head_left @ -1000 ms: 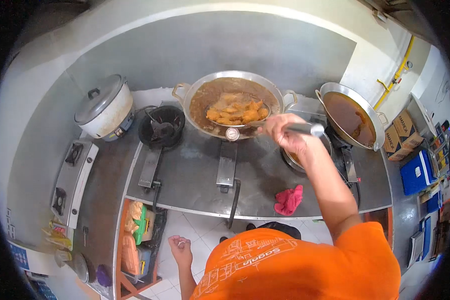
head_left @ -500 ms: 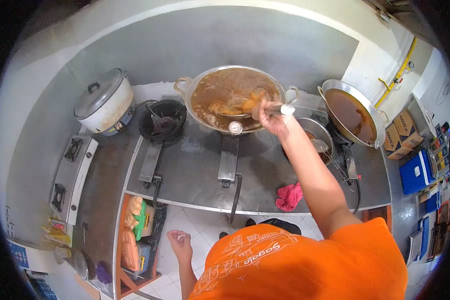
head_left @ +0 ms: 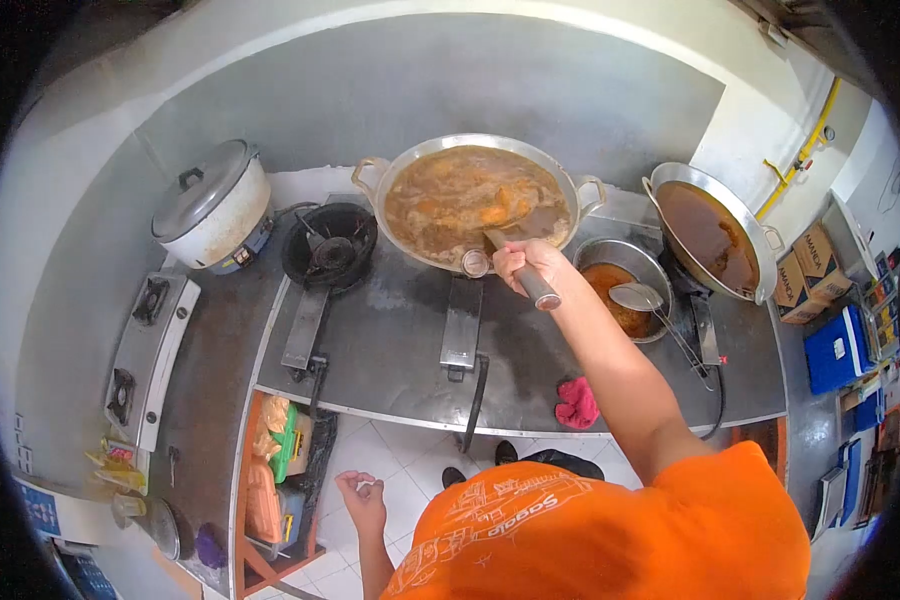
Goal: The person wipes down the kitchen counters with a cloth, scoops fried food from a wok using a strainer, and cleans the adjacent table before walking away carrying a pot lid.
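My right hand [head_left: 526,262] is wrapped round the thick metal handle of a skimmer [head_left: 542,292]. Its head is down in the bubbling oil and hidden. Golden-brown fried pieces [head_left: 500,207] float near it in the large two-handled wok [head_left: 368,172]. A round dial thermometer [head_left: 476,263] sits at the wok's front rim, just left of that hand. Low at my left side, over the floor, my left hand [head_left: 362,494] hangs with its fingers loosely curled and apart, and I see nothing held in it.
Right of the wok, a metal bowl [head_left: 595,247] of brown liquid holds a wire-handled strainer [head_left: 638,297]. Beyond it stands a second wok [head_left: 767,280] of dark oil. A pink cloth [head_left: 577,403] lies at the counter's front edge. A black burner [head_left: 330,250] and rice cooker [head_left: 213,205] stand left.
My right hand has swung the skimmer's handle down toward me, and its rim has sunk out of sight among the fried pieces. My left hand stays low. The view has shifted slightly.
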Tool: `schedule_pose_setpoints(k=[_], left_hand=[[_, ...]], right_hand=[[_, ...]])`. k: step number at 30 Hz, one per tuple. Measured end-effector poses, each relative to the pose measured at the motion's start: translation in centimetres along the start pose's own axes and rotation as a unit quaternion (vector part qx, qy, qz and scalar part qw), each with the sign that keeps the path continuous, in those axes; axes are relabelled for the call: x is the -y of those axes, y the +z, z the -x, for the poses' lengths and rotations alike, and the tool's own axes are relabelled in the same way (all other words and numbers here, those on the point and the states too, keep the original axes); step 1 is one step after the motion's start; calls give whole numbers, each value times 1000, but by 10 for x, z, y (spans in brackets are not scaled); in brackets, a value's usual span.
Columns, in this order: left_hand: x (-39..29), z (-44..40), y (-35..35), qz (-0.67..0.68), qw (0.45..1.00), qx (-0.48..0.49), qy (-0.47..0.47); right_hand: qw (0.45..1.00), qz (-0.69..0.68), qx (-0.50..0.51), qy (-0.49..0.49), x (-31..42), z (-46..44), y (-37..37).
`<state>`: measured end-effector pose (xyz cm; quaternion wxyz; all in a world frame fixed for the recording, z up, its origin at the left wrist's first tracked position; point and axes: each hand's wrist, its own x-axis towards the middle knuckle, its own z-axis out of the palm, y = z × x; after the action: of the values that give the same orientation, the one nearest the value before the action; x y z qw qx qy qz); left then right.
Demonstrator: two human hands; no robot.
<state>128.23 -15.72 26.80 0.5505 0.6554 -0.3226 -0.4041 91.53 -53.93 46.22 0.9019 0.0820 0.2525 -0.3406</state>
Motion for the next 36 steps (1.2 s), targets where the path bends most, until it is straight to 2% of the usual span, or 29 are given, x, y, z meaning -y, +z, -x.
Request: schedule_pose_setpoints(k=[4, 13, 26, 28, 35, 36], left_hand=[[-1, 3, 3, -27, 999, -12, 32], [20, 0, 3, -35, 999, 6, 33], [24, 6, 0, -56, 997, 36, 28], [21, 6, -1, -55, 998, 35, 23], [16, -9, 6, -19, 996, 86, 30], [11, -13, 10, -28, 994, 107, -4]], right_hand=[[998, 47, -29, 2, 5, -9, 4], [988, 151, -14, -21, 15, -5, 3], [988, 153, -22, 5, 22, 0, -9], [986, 166, -8, -26, 18, 3, -20], [978, 196, 14, -66, -23, 67, -12], [987, 152, 27, -35, -25, 75, -13]])
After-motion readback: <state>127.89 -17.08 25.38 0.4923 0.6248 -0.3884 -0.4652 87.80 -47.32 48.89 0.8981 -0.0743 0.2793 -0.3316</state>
